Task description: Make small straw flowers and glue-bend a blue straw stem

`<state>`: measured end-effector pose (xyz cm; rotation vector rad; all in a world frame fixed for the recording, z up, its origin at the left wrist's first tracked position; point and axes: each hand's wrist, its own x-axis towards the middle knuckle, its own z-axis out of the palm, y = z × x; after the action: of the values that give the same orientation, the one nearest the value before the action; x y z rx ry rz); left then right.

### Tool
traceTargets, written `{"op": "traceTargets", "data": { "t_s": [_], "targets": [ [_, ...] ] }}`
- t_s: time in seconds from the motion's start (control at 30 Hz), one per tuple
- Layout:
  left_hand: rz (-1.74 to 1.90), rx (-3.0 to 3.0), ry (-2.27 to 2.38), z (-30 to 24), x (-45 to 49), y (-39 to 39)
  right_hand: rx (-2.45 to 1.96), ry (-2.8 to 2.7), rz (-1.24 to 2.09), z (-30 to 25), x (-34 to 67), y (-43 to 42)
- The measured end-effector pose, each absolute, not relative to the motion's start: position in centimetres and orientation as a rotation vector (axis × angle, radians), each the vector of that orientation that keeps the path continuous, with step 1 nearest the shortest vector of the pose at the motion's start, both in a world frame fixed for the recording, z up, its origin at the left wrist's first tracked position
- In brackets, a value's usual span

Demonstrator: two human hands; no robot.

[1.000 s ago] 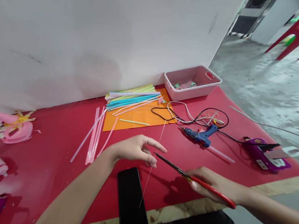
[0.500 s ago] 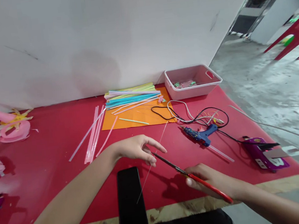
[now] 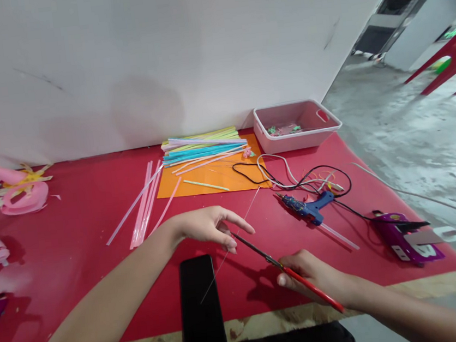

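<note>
My left hand [image 3: 212, 229] pinches a thin straight wire [image 3: 215, 275] that slants from over the phone up toward the orange sheet. Red-handled scissors [image 3: 307, 284] are held in my right hand [image 3: 311, 271], their blades pointing up and left. The blade tips reach the wire right by my left fingertips; whether they touch it I cannot tell. Below my left hand lies a black phone [image 3: 199, 289], overhanging the table's front edge. A blue glue gun [image 3: 308, 208] with a clear stick in it rests beyond my right hand.
Pink strips [image 3: 147, 205] lie left of an orange sheet [image 3: 213, 186] bearing bundles of coloured strips [image 3: 205, 152]. A pink bin [image 3: 298, 141] with small pieces stands at the back right, near tangled cables [image 3: 289, 169]. A purple power strip [image 3: 408, 238] sits far right; pink crafts [image 3: 23, 197] far left.
The scissors and my right hand have shifted slightly left. The wire's lower end has tilted a little up and left. My left hand stays nearly in place, and the camera view has moved slightly.
</note>
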<state>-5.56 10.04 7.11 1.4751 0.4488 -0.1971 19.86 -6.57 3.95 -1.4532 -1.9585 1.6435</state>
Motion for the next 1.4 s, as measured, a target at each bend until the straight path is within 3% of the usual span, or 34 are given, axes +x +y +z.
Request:
{"op": "traceTargets", "data": {
  "t_s": [0.57,1.4],
  "targets": [
    [-0.176,1.266,0.274,8.9,-5.2,8.8,-1.297,-1.895,1.512,1.3,19.0,-8.6],
    [-0.054,1.034,0.184,8.3,-4.5,6.8,-1.027,-1.873,1.724,6.0,18.4,-8.0]
  ]
}}
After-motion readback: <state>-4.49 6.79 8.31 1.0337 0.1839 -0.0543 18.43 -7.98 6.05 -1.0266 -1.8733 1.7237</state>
